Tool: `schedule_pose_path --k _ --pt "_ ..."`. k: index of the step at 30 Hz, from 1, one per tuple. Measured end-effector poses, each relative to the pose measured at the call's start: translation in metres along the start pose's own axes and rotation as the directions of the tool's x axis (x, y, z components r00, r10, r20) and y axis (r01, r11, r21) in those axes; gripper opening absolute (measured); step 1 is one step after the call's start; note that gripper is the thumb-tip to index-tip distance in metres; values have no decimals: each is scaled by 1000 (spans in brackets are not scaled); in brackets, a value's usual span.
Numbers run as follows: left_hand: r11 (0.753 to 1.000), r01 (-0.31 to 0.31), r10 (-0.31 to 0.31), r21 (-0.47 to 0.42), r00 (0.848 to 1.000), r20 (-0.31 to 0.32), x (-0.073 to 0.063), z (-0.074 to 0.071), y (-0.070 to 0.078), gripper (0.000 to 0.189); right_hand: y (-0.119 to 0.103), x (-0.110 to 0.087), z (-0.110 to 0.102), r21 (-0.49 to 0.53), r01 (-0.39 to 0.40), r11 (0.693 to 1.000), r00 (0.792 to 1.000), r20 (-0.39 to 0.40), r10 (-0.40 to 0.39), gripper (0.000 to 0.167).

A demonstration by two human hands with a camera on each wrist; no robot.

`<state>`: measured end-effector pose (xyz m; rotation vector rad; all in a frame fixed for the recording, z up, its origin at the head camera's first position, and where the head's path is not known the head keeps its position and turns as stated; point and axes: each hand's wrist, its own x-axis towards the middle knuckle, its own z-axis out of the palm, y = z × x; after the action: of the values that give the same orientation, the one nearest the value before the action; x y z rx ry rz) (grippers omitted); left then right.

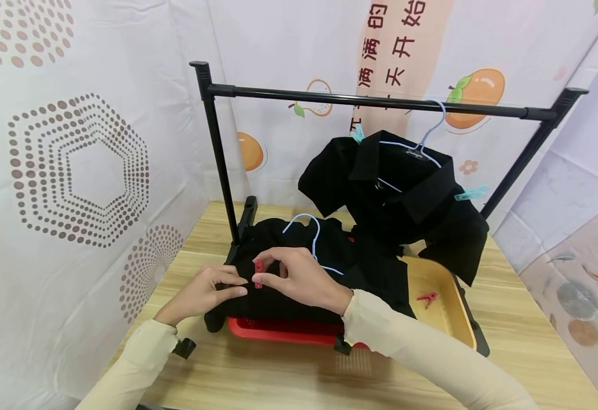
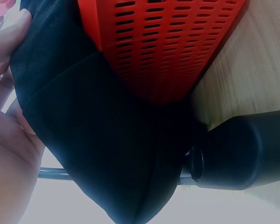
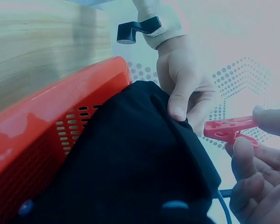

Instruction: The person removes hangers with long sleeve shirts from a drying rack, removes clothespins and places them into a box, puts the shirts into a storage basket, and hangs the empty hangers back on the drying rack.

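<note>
My left hand (image 1: 201, 292) pinches the edge of a black shirt (image 2: 93, 126) between thumb and fingers. Just to its right, my right hand (image 1: 306, 279) holds a red clothespin (image 3: 228, 128) by thumb and fingertips. In the right wrist view the clothespin's nose points at the cloth, a little apart from it. The shirt lies over a red basket (image 1: 283, 333). From its top a light-blue hanger (image 1: 315, 242) sticks out, its hook lying to the left; the rest of the hanger is hidden by cloth.
A black rack bar (image 1: 299, 95) spans above the basket. On its right side another black shirt (image 1: 406, 193) hangs by a blue hanger, with a turquoise clothespin (image 1: 471, 193) at one shoulder. A yellow tray (image 1: 447, 310) at right holds another red clothespin (image 1: 427, 299).
</note>
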<state>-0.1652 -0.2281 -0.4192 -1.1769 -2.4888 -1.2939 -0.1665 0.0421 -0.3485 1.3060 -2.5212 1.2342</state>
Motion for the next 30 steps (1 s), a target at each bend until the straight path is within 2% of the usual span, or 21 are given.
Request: schedule_pose_path --k 6,15,21,30 --pt "1000 -8 8 6 1000 -11 0 0 0 17 1 -7 -8 -4 -14 1000 1000 4 14 33" --pt "1000 2 -2 -4 1000 -22 -3 1 -1 18 5 -18 -20 -7 -34 999 999 -30 34 29" --pt "1000 -3 3 -14 1000 -27 -4 1 -1 18 5 -29 -30 -16 -76 997 996 -50 75 28" --pt "1000 -19 19 -18 999 -36 -4 2 -1 18 14 -43 -42 27 -117 993 990 -82 119 33"
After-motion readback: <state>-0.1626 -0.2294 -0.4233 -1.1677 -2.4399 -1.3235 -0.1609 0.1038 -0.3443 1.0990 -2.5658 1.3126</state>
